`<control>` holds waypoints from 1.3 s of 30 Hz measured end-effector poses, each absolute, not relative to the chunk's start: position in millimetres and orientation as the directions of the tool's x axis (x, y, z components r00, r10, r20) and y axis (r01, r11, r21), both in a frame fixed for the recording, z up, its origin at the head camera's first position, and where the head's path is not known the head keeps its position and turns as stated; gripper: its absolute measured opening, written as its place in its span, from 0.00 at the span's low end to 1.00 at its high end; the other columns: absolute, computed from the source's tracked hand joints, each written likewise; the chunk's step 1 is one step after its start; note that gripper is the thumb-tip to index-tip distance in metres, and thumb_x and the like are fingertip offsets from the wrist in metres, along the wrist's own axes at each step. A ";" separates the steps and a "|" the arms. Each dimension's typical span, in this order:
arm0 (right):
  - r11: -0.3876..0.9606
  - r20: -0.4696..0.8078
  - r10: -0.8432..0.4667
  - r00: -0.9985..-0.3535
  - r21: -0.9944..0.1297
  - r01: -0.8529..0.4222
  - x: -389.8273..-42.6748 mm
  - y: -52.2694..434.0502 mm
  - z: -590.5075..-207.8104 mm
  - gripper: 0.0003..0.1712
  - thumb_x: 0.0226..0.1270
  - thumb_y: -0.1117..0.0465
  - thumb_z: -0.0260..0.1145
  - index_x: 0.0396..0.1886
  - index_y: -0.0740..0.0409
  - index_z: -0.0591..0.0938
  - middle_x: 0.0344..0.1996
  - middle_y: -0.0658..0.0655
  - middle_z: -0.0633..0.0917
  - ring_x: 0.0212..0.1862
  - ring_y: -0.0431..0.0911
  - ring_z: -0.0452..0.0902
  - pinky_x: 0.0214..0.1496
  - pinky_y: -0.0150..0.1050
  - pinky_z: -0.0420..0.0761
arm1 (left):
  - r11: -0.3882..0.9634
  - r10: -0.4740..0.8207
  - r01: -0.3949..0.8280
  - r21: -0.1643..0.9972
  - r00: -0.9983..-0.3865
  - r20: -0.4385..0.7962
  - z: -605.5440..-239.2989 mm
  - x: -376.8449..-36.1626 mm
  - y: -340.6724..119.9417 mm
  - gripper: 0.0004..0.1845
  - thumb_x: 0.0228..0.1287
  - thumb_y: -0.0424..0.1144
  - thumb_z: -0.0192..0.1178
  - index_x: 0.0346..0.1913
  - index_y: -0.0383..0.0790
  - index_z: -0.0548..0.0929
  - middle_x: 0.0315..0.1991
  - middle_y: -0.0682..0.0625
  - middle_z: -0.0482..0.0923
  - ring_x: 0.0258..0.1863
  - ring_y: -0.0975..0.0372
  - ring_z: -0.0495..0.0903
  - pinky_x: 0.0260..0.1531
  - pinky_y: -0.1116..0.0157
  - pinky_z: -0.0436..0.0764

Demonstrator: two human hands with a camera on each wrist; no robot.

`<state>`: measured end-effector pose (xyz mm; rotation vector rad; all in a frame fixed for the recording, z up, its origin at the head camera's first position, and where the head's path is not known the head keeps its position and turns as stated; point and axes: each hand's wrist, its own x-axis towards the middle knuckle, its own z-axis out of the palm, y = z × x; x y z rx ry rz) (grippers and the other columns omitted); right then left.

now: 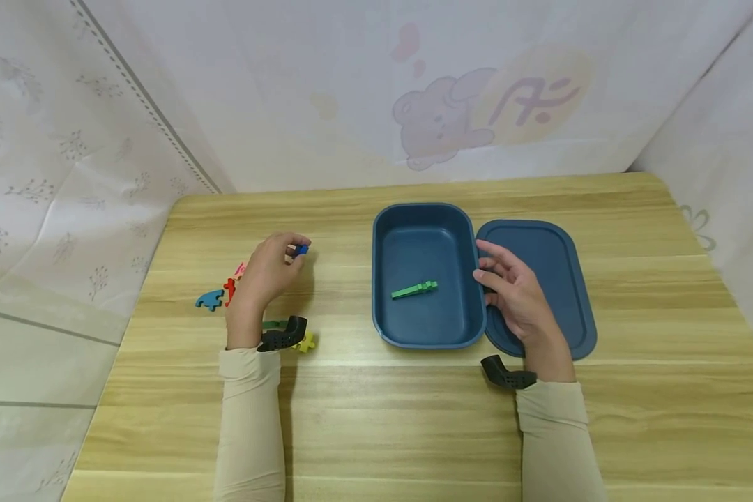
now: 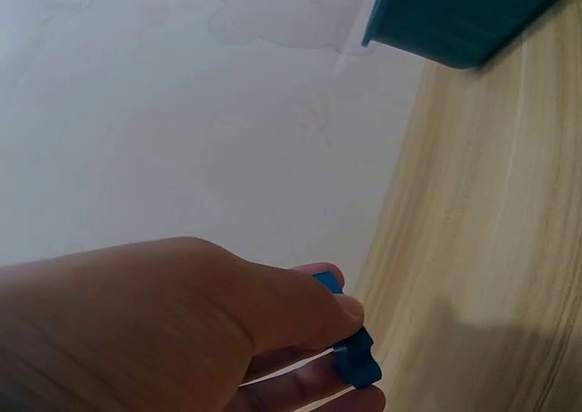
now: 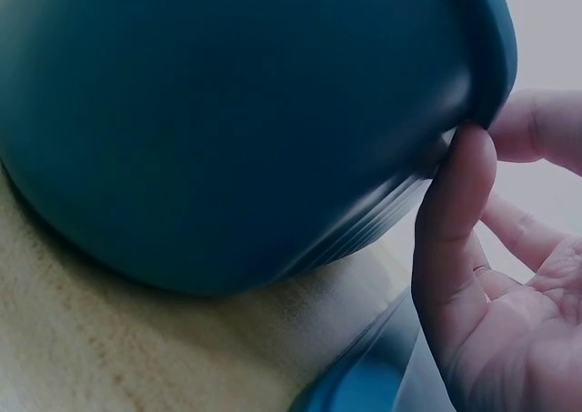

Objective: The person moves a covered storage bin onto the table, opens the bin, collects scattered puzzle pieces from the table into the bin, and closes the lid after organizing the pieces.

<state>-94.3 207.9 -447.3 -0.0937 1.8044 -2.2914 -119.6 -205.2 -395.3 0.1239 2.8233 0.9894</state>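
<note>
My left hand point(image 1: 270, 268) is raised over the table left of the blue box and pinches a small blue piece point(image 1: 301, 249) between thumb and fingertips; the left wrist view shows the blue piece point(image 2: 356, 353) held at the fingertips. The blue box point(image 1: 385, 321) sits open at mid-table with a green piece point(image 1: 414, 289) lying inside. My right hand point(image 1: 508, 289) rests beside the box's right wall, fingers loosely spread and touching the rim; in the right wrist view the thumb point(image 3: 455, 212) presses against the box wall point(image 3: 227, 130).
The box's blue lid point(image 1: 558, 272) lies flat to the right of the box, partly under my right hand. Loose pieces lie left of my left hand: blue point(image 1: 209, 300), red point(image 1: 229, 289), pink point(image 1: 240, 270), yellow point(image 1: 305, 341). White curtains surround the wooden table point(image 1: 383, 425).
</note>
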 end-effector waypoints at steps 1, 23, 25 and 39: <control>-0.221 -0.090 -0.213 -0.973 -0.965 0.137 -94.4 208.0 -447.3 0.34 0.79 0.68 0.63 0.81 0.58 0.66 0.46 0.48 0.77 0.41 0.36 0.77 0.28 0.30 0.83 | 0.777 0.128 0.028 0.629 -0.985 -0.115 -395.0 -119.4 -205.2 0.17 0.79 0.33 0.57 0.65 0.35 0.82 0.67 0.37 0.78 0.60 0.42 0.82 0.55 0.46 0.86; -0.208 -0.127 -0.207 -0.970 -0.963 0.171 -95.0 208.3 -447.0 0.33 0.79 0.66 0.63 0.80 0.57 0.67 0.45 0.46 0.79 0.41 0.35 0.78 0.30 0.29 0.82 | 0.718 0.146 0.016 0.696 -0.981 -0.128 -394.3 -119.4 -203.0 0.18 0.79 0.33 0.58 0.67 0.37 0.80 0.65 0.41 0.80 0.62 0.43 0.82 0.57 0.46 0.86; -0.206 -0.130 -0.207 -0.970 -0.963 0.173 -95.3 208.2 -447.1 0.33 0.79 0.66 0.63 0.80 0.57 0.67 0.45 0.46 0.79 0.41 0.36 0.77 0.30 0.29 0.82 | 0.713 0.141 0.014 0.701 -0.982 -0.124 -394.9 -119.5 -202.8 0.18 0.79 0.33 0.58 0.67 0.37 0.80 0.65 0.41 0.80 0.62 0.43 0.82 0.58 0.45 0.86; -0.216 -0.122 -0.207 -0.971 -0.962 0.167 -96.3 207.2 -447.9 0.32 0.79 0.67 0.63 0.79 0.56 0.68 0.44 0.46 0.79 0.40 0.36 0.78 0.30 0.30 0.83 | 0.684 0.165 0.054 0.727 -0.983 -0.082 -394.9 -122.2 -200.1 0.17 0.78 0.33 0.59 0.65 0.34 0.81 0.65 0.41 0.81 0.63 0.45 0.82 0.64 0.46 0.84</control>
